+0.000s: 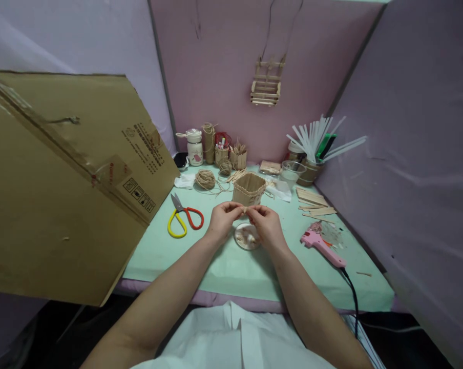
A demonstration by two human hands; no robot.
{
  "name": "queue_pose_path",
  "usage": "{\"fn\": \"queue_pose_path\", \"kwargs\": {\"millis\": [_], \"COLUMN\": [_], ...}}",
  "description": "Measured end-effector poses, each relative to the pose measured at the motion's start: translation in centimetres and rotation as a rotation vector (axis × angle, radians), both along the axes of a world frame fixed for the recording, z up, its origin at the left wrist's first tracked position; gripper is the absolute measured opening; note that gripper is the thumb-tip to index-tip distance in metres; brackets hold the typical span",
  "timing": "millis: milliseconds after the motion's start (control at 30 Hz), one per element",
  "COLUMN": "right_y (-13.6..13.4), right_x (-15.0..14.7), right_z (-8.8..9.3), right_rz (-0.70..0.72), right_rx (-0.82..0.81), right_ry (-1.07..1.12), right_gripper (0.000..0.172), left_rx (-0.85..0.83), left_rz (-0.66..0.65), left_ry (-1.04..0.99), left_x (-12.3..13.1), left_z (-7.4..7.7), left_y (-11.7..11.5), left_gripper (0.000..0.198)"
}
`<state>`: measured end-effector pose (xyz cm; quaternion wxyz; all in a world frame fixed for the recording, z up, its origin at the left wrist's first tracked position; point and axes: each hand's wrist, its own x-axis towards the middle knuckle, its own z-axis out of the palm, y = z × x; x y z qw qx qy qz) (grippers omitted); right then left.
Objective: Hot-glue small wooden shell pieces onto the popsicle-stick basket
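Note:
My left hand [226, 221] and my right hand [265, 224] meet fingertip to fingertip in the middle of the table. Both pinch a small beige piece [245, 210], too small and covered for me to tell its kind. Just behind it stands a box of wooden craft sticks [249, 188] with a braided twine rim. Below the hands lies a small round white dish [239, 245] with small pale bits in it, partly covered by my right hand.
Scissors [181, 209] lie left, beside a cardboard sheet [62, 195]. A pink glue gun [323, 248] with a black cord lies right, near loose craft sticks [314, 199]. Behind are a twine ball [205, 179], a bottle [195, 149] and a plastic cup [292, 173].

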<state>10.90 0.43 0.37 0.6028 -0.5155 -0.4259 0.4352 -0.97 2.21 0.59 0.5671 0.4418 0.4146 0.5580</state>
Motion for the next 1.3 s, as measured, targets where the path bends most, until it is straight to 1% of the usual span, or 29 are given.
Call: {"fn": "queue_pose_path", "kwargs": {"millis": [133,300,400,467,567,667,900,1100,1300], "right_y": [-0.06,-0.28,-0.29,-0.29,-0.32,-0.33,-0.17,-0.52,-0.57], "right_x": [0.17,0.16,0.24,0.35,0.52,0.61,0.66,0.4,0.51], "right_z": [0.3,0.52,0.4,0.31,0.23,0.16,0.08,0.44,0.29], "right_rz": [-0.024,-0.009,-0.006,-0.008,-0.002,0.009,0.009,-0.001,0.0], "right_rx": [-0.003,-0.004,0.013,0.012,0.004,-0.006,-0.001,-0.014,-0.009], "right_ry": [0.001,-0.045,-0.051,-0.057,-0.074,-0.092,-0.061,-0.084,-0.1], "right_gripper": [0.021,0.016,0.015,0.015,0.016,0.015,0.022,0.017,0.016], "left_rx": [-0.007,-0.012,-0.015,-0.022,-0.036,-0.023,-0.024,-0.013,0.011], "left_rz": [0.004,-0.003,-0.02,-0.058,-0.126,-0.158,-0.121,-0.106,-0.07], "left_ry": [-0.024,-0.078,-0.08,-0.055,0.042,0.119,0.106,0.116,0.115], "left_x": [-0.08,0.16,0.11,-0.1,-0.5,-0.7,-0.68,-0.49,-0.22], "left_z": [-0.06,0.08,0.29,0.38,0.4,0.36,0.36,0.16,0.07], "left_y": [0.09,-0.23,-0.32,-0.27,-0.14,-0.08,-0.01,-0.02,-0.24], "left_gripper": [0.023,0.03,0.03,0.028,0.027,0.025,0.025,0.024,0.022]}}
